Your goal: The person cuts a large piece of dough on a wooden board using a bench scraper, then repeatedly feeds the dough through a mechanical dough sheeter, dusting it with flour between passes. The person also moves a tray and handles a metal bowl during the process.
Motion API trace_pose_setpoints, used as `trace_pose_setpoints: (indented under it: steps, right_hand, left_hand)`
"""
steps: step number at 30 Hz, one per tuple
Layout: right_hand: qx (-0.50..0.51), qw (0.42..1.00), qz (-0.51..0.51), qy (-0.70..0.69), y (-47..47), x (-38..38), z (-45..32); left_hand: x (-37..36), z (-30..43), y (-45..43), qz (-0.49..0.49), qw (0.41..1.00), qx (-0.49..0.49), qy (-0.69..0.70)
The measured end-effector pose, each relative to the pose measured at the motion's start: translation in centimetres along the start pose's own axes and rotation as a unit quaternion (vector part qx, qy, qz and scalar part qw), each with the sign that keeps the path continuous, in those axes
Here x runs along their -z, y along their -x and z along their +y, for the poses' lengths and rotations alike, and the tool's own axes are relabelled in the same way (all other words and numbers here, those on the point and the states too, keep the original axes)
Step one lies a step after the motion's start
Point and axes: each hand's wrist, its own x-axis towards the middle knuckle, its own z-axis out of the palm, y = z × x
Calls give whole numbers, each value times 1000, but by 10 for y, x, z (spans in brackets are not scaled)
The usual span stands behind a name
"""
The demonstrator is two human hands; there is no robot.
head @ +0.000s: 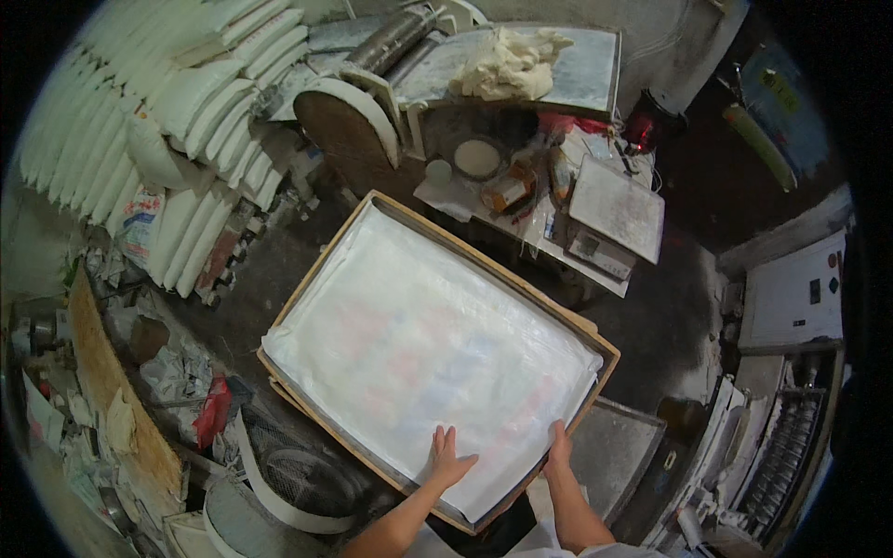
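Before me is a large rectangular wooden tray (603,352), turned at an angle. A white sheet (418,335) lines it, with faint red and blue print showing through, and its edges are tucked along the sides. My left hand (448,458) rests on the sheet near the tray's close side, fingers spread and holding nothing. At the right side, my right hand (558,448) is at the rim, its fingers upright against the sheet's edge; whether it grips the wood cannot be made out. Beneath the tray, another wooden edge shows at the left.
Dough (513,66) lies on a metal-topped table beside a roller machine (391,38). A platform scale (617,209) stands on a low table. White sacks (202,104) are stacked at upper left. A round sieve (300,474) sits at lower left, a metal sheet (617,453) at right.
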Motion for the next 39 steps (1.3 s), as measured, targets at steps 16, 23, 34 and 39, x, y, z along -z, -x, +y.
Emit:
trace_pose_setpoints:
  steps: [16,23,34,39]
  right_hand:
    - [233,881,179,372,32,32,-22]
    - [224,852,190,433,167,31,33]
    - [118,796,128,579,149,87,134]
    - [163,817,103,544,164,-7,112]
  left_hand:
    - [168,-93,54,1,998,-45,39]
    - [313,-206,141,130,990,40,43]
    - [367,-256,219,331,927,12,176]
    - [459,-299,240,390,890,52,232]
